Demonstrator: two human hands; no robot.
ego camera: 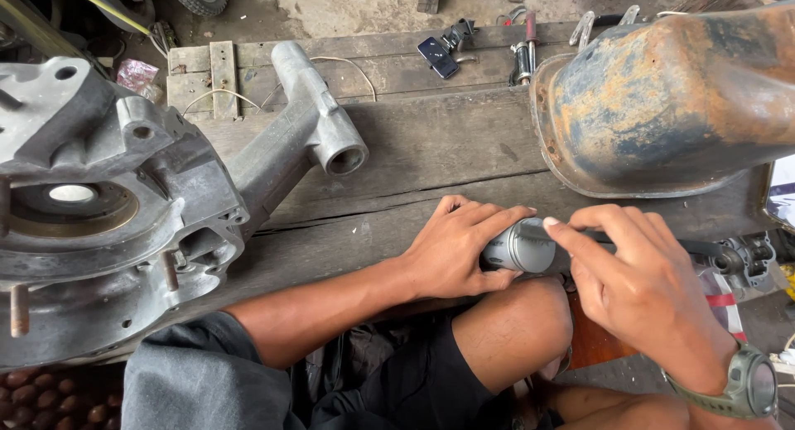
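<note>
A large aluminium engine crankcase (pixel 108 206) fills the left of the wooden workbench (pixel 431 148), its tubular arm reaching toward the middle of the boards. At the upper right sits a rusty blue sheet-metal shell (pixel 662 99), open side down. Near the bench's front edge, above the person's bare knee (pixel 509 331), a small grey metal cylinder (pixel 522 248) with a dark shaft (pixel 704 248) running off to the right lies between both hands. The left hand (pixel 455 248) wraps around its left end, fingers curled over the top. The right hand (pixel 638 285), wearing an olive wristwatch (pixel 749 387), closes on the shaft just beside it, forefinger touching the cylinder. A black phone (pixel 437 57) lies at the far edge.
</note>
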